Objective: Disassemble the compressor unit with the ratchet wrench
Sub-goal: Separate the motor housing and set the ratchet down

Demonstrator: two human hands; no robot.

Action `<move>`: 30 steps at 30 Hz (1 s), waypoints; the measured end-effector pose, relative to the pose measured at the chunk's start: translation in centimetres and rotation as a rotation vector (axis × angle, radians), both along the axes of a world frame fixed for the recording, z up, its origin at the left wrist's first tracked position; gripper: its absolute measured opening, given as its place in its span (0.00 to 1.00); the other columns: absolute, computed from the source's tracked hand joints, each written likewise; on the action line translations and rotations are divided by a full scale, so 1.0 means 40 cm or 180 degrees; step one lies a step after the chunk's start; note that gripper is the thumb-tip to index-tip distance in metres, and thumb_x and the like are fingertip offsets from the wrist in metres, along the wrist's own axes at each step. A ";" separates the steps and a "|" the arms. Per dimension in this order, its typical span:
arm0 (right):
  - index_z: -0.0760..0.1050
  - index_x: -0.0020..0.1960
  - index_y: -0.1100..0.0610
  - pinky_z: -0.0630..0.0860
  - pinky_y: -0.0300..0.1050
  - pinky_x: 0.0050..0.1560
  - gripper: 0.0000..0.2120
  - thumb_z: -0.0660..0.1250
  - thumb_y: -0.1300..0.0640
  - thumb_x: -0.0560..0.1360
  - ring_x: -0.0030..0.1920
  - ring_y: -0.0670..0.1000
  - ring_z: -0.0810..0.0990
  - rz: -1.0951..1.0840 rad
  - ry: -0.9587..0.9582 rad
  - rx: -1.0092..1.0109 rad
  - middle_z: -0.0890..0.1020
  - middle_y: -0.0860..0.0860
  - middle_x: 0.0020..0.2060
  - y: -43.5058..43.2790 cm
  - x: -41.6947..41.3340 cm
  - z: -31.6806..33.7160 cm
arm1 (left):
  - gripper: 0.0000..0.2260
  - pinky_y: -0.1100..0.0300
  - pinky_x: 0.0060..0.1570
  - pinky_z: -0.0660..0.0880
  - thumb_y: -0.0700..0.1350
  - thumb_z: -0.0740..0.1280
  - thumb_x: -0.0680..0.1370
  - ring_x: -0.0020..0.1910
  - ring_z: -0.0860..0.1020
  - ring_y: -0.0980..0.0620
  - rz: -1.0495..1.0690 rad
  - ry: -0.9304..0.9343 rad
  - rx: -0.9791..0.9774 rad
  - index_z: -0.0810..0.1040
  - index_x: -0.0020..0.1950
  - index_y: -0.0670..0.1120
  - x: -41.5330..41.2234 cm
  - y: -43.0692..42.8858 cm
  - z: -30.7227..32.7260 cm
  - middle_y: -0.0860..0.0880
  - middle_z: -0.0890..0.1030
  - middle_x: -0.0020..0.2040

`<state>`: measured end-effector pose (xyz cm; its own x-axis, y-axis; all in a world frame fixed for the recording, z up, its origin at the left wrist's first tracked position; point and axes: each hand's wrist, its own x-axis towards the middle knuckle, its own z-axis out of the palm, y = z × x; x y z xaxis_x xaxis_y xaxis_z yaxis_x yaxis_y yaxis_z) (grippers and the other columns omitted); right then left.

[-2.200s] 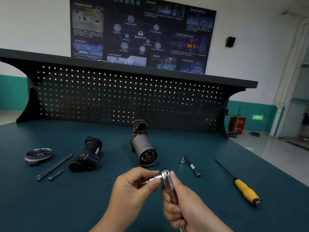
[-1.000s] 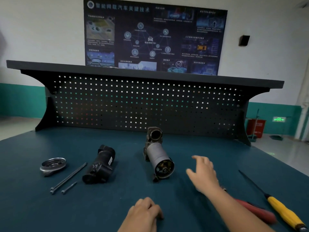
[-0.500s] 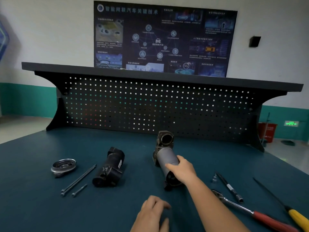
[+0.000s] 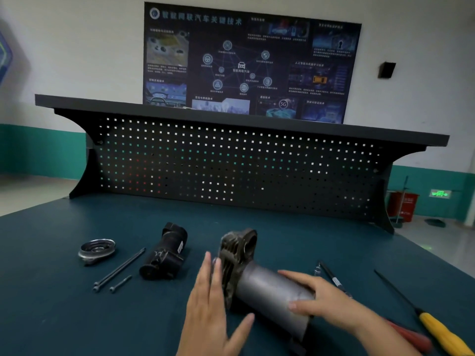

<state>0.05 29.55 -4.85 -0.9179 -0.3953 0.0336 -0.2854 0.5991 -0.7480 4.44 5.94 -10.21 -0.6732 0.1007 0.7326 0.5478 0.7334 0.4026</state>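
Observation:
The compressor unit (image 4: 259, 283), a grey cylinder with a dark finned head, lies on its side on the blue bench near the front middle. My right hand (image 4: 323, 299) grips the cylinder's right end, thumb and fingers curled round it. With straight fingers, my left hand (image 4: 210, 304) touches the finned head from the left. The ratchet wrench's red handle (image 4: 408, 335) lies on the bench behind my right forearm, mostly hidden.
A black housing part (image 4: 165, 253), a metal disc (image 4: 97, 249), a long bolt (image 4: 119, 269) and a short bolt (image 4: 120, 283) lie at the left. An extension bar (image 4: 332, 278) and a yellow-handled screwdriver (image 4: 431, 322) lie at the right. A pegboard (image 4: 231, 165) backs the bench.
My right hand put the ratchet down at the right, took hold of the compressor and swung it round toward me. My left hand rose from the bench to the finned head.

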 end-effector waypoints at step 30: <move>0.67 0.40 0.46 0.68 0.45 0.33 0.27 0.66 0.26 0.57 0.39 0.47 0.74 -0.0148 0.0633 0.2033 0.74 0.43 0.38 -0.127 -0.139 0.032 | 0.16 0.42 0.66 0.61 0.55 0.56 0.79 0.62 0.67 0.43 0.0512 -0.1790 -0.1025 0.72 0.62 0.50 -0.345 0.062 0.173 0.46 0.69 0.59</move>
<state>-5.51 24.47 -3.59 -0.9350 -0.3538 -0.0234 -0.3443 0.9218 -0.1783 -9.36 8.41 -3.30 -0.9688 0.1221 0.2157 0.1922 0.9197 0.3423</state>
